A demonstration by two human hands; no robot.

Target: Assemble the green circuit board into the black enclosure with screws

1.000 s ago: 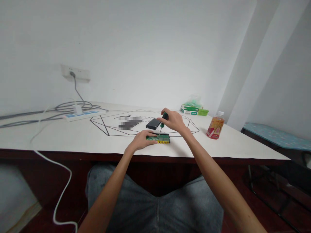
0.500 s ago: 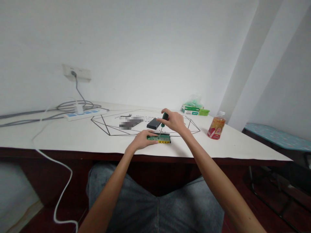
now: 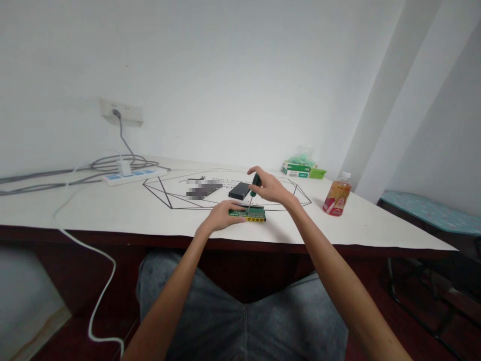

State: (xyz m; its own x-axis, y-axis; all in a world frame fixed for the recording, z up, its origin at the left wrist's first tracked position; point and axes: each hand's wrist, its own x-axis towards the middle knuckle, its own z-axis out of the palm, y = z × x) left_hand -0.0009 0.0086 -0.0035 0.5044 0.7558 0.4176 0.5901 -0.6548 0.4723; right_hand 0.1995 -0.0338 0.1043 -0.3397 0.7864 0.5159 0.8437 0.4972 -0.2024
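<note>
A green circuit board (image 3: 257, 211) lies on the white tabletop (image 3: 150, 216), near the front edge and directly before the seated person. It is a narrow rectangle, its long side running left to right, with a green upper face crossed by a row of small pale marks. Along the near side, towards the right, sits a bright yellow strip (image 3: 255, 219) broken by dark openings. Finer details are too small to make out.

The left hand (image 3: 221, 215) grips the board's left end, fingers over the far side and thumb along the near side, covering that part. The right hand (image 3: 270, 187) is closed around a screwdriver (image 3: 256, 186) with a dark green handle; its thin metal shaft slants down to the board, though whether the tip sits in a screw cannot be told. Just beyond the board lies a flat black box (image 3: 239, 190).
</note>
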